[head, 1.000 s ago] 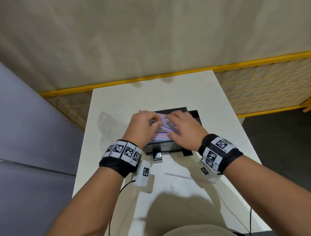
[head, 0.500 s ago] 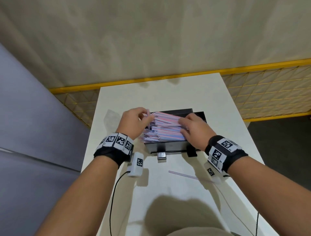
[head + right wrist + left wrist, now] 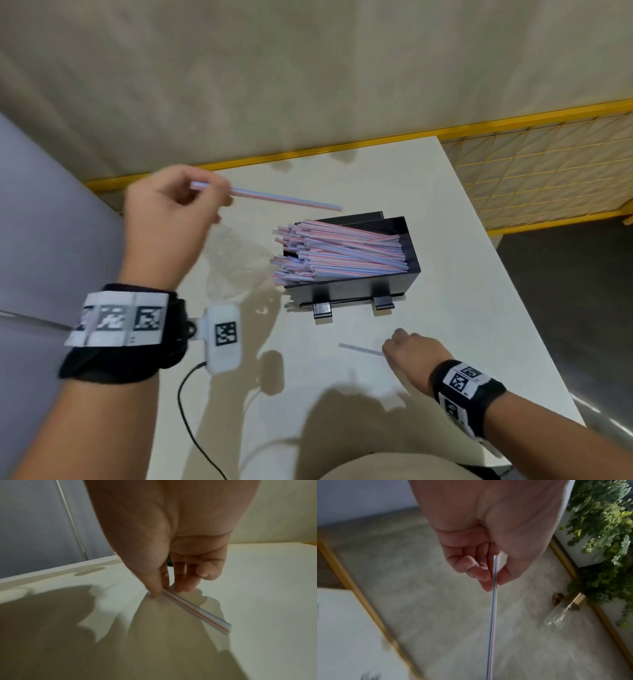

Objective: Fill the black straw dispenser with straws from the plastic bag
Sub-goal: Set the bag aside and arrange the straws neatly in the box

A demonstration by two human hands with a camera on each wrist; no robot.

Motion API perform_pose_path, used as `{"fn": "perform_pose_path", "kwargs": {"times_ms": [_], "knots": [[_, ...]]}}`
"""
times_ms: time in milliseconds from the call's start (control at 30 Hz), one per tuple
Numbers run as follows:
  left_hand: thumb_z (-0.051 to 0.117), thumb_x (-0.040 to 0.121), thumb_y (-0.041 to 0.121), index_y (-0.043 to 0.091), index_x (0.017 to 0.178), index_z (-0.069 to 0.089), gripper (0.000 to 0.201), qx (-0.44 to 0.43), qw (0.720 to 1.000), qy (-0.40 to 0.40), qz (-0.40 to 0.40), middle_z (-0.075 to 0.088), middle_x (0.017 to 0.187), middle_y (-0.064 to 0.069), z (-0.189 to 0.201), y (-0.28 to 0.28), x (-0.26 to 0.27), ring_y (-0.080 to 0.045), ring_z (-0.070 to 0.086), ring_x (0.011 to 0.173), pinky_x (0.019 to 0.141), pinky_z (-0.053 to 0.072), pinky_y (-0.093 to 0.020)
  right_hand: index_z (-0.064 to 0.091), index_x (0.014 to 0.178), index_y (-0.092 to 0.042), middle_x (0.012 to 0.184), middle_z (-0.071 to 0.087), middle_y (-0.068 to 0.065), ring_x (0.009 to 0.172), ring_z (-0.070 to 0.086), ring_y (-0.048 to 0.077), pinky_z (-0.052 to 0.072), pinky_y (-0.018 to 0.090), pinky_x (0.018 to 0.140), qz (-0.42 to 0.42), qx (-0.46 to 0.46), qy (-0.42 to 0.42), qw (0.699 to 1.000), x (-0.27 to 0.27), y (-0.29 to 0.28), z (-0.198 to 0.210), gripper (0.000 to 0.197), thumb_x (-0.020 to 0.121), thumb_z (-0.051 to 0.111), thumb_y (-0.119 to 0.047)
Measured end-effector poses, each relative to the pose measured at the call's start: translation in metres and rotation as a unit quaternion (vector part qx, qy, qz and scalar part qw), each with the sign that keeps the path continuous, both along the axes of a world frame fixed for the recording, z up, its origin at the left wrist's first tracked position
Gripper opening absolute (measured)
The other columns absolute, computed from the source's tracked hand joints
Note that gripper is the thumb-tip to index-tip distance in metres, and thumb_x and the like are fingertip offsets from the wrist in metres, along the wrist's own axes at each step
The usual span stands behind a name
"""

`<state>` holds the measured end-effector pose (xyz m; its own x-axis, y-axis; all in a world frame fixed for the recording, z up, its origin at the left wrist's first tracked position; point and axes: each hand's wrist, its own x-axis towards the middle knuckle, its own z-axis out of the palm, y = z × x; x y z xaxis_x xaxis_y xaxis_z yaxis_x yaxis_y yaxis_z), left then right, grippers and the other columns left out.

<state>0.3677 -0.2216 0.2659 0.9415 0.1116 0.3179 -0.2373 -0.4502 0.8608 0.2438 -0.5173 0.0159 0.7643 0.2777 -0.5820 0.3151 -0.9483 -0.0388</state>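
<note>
Nearest, at about 5 o'clock on the white table (image 3: pixel 455 219), the right hand (image 3: pixel 416 353) is reaching down with its fingers curled, and its thumb and fingertips (image 3: pixel 155 592) are pinching one end of a loose striped straw (image 3: pixel 359 349) that is lying flat on the tabletop. The rest of that straw is pointing away toward 9 o'clock.

Past it, near the middle of the table, the black straw dispenser (image 3: pixel 409 246) is sitting upright on two small feet. It is holding a heap of straws (image 3: pixel 342 253) whose ends are sticking out beyond its 9 o'clock side. A clear plastic bag (image 3: pixel 236 263) is lying crumpled just beside the dispenser at 9 o'clock.

Farther off, at about 10 o'clock, the left hand (image 3: pixel 164 212) is hovering above the table, pinching a single straw (image 3: pixel 284 198) between thumb and fingertips (image 3: pixel 485 574); its free end is pointing toward 3 o'clock, above the dispenser's far edge.
</note>
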Motion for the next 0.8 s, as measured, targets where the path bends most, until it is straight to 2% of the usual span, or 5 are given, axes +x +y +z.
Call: {"fn": "perform_pose_path", "kwargs": {"times_ms": [200, 300, 600, 667, 800], "knots": [[0.074, 0.090, 0.024, 0.024, 0.086, 0.078, 0.006, 0.201, 0.972, 0.078, -0.092, 0.075, 0.081, 0.006, -0.083, -0.048, 0.016, -0.008, 0.066, 0.074, 0.076, 0.056, -0.030, 0.055, 0.119, -0.014, 0.122, 0.054, 0.010, 0.099, 0.061, 0.033, 0.048, 0.039, 0.075, 0.032, 0.019, 0.032, 0.999, -0.002, -0.018, 0.009, 0.033, 0.091, 0.043, -0.002], [0.069, 0.090, 0.039, 0.024, 0.112, 0.075, 0.027, 0.355, 0.925, 0.089, -0.101, 0.070, 0.110, 0.000, -0.099, -0.044, 0.020, -0.022, 0.059, 0.108, 0.097, 0.050, -0.039, 0.056, 0.109, -0.017, 0.110, 0.056, 0.005, 0.091, 0.061, 0.029, 0.047, 0.038, 0.074, 0.014, 0.118, -0.036, 0.992, -0.002, -0.026, 0.043, 0.025, 0.097, 0.035, -0.023], [0.063, 0.071, 0.040, 0.021, 0.155, 0.037, 0.090, 0.298, 0.926, 0.015, -0.231, 0.036, 0.160, 0.002, -0.029, -0.057, 0.028, -0.017, 0.027, 0.149, 0.121, 0.022, -0.029, 0.054, 0.085, -0.010, 0.087, 0.054, 0.012, 0.077, 0.052, 0.032, 0.044, 0.041, 0.065, -0.025, 0.280, -0.327, 0.902, 0.095, -0.005, 0.125, 0.005, 0.083, 0.059, -0.012], [0.063, 0.068, 0.065, 0.022, 0.160, 0.026, 0.108, 0.368, 0.886, 0.022, -0.279, 0.027, 0.166, 0.001, -0.028, -0.081, 0.026, -0.019, 0.017, 0.155, 0.127, 0.017, -0.040, 0.057, 0.087, -0.006, 0.088, 0.055, 0.015, 0.079, 0.057, 0.036, 0.048, 0.043, 0.066, -0.054, 0.271, -0.299, 0.913, 0.113, 0.007, 0.119, 0.006, 0.083, 0.061, -0.009], [0.065, 0.054, 0.092, 0.016, 0.163, 0.000, 0.148, 0.609, 0.716, 0.087, -0.330, 0.008, 0.172, -0.008, -0.071, -0.122, 0.036, -0.029, 0.003, 0.159, 0.128, 0.005, -0.054, 0.060, 0.092, -0.008, 0.090, 0.056, 0.010, 0.083, 0.054, 0.028, 0.049, 0.040, 0.072, -0.112, 0.301, -0.282, 0.904, 0.107, 0.016, 0.114, 0.009, 0.083, 0.058, -0.011]]}}
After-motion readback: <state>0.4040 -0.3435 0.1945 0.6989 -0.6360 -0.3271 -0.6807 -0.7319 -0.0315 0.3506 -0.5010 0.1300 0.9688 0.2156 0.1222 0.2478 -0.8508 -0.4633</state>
